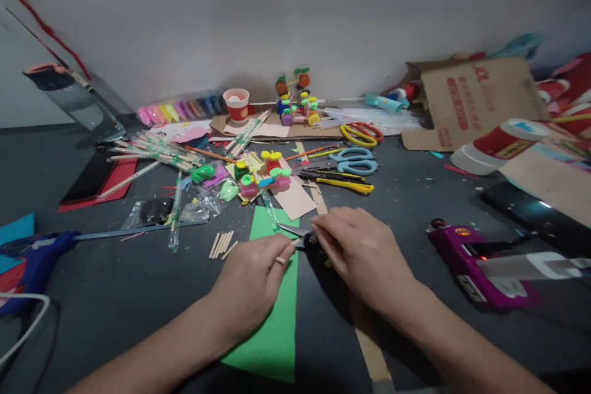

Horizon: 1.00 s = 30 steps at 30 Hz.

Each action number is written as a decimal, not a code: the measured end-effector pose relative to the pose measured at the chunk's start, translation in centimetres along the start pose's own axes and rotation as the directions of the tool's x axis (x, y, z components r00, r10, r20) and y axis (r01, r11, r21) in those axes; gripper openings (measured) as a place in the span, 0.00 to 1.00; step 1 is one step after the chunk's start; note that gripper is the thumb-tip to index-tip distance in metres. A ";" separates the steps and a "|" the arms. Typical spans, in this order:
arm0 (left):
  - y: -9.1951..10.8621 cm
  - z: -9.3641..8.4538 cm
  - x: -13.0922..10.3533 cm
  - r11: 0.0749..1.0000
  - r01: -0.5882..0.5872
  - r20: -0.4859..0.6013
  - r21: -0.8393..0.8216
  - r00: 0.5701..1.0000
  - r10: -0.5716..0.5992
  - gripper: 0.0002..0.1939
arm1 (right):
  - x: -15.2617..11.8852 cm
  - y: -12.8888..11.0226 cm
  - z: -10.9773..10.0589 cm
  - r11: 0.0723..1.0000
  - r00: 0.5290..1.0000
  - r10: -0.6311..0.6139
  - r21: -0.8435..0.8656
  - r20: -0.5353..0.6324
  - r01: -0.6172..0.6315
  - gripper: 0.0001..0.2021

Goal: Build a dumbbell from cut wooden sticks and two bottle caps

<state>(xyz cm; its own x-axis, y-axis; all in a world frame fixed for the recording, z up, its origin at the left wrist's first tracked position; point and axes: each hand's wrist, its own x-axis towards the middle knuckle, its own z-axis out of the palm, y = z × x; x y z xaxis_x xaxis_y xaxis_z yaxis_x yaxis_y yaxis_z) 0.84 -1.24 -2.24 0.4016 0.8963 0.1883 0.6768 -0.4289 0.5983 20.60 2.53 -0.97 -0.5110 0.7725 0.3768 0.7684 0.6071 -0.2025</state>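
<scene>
My left hand is closed in a pinch on a thin wooden stick, over a green paper strip. Close by on the right, my right hand is wrapped round black-handled scissors. The scissor blades are apart and point left, reaching to the fingertips of my left hand. Several short cut sticks lie on the dark table left of the green paper. Just beyond the blades is a clear plastic wrapper with green print.
Small clay models, blue-handled scissors and a yellow cutter lie ahead. A blue glue gun is left, a purple device right. Farther back are a paper cup, a bottle and cardboard.
</scene>
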 end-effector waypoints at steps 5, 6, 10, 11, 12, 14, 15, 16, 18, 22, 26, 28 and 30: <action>-0.6 -0.7 -0.3 0.895 0.119 0.096 -0.429 0.992 -0.086 0.15 | 1.0 1.1 1.0 0.993 0.997 -0.036 0.118 0.073 0.027 0.12; -0.7 -0.7 -0.3 0.872 0.135 0.111 -0.470 0.989 -0.094 0.14 | 1.1 1.2 1.2 0.991 0.995 -0.041 0.133 0.089 0.029 0.13; -0.8 -0.6 -0.5 0.812 0.182 0.145 -0.555 0.982 -0.121 0.13 | 0.8 2.0 0.6 0.991 0.993 0.013 0.129 0.113 -0.028 0.13; -0.7 -0.6 -0.5 0.798 0.197 0.152 -0.570 0.979 -0.134 0.14 | 0.5 2.3 0.2 0.991 0.992 0.023 0.125 0.126 -0.039 0.11; -0.8 -0.5 -0.5 0.780 0.218 0.158 -0.586 0.975 -0.153 0.14 | 0.1 2.7 -0.3 0.992 0.988 0.028 0.116 0.149 -0.045 0.10; -0.8 -0.5 -0.3 0.732 0.261 0.161 -0.630 0.965 -0.206 0.17 | -0.9 3.3 -1.1 0.996 0.975 0.020 0.085 0.221 -0.040 0.14; -0.8 -0.5 -0.2 0.703 0.280 0.159 -0.654 0.959 -0.234 0.17 | -1.4 3.6 -1.4 0.998 0.964 0.023 0.046 0.264 -0.036 0.20; -0.9 -0.5 -0.1 0.677 0.293 0.154 -0.675 0.954 -0.259 0.17 | -1.9 3.7 -1.5 0.999 0.954 0.028 0.010 0.297 -0.032 0.26; -1.0 -0.4 0.0 0.650 0.299 0.136 -0.699 0.948 -0.289 0.16 | -2.7 3.7 -1.6 0.999 0.942 0.034 -0.043 0.333 -0.021 0.30; -1.2 -0.4 -0.2 0.651 0.270 0.060 -0.709 0.943 -0.326 0.12 | -3.1 2.8 -1.1 0.998 0.948 -0.019 -0.055 0.317 0.038 0.23; -1.5 -0.4 -0.6 0.664 0.202 -0.030 -0.720 0.947 -0.320 0.10 | -2.9 2.4 -1.0 0.998 0.967 -0.068 0.002 0.245 0.069 0.23; -1.5 -0.4 -0.6 0.669 0.174 -0.066 -0.723 0.946 -0.318 0.11 | -3.0 2.6 -1.2 0.997 0.976 -0.045 0.069 0.212 0.032 0.24; -1.5 -0.4 -0.6 0.676 0.174 -0.082 -0.716 0.940 -0.330 0.11 | -3.1 3.0 -1.3 0.993 0.989 0.005 0.119 0.151 -0.023 0.25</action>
<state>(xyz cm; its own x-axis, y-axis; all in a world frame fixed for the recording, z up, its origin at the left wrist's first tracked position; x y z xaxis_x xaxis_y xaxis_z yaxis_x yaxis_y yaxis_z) -0.65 -1.09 -2.96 0.1035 0.9937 0.0439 0.0859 -0.0529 0.9949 24.99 1.70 -1.52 -0.5598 0.7946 0.2352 0.7286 0.6071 -0.3171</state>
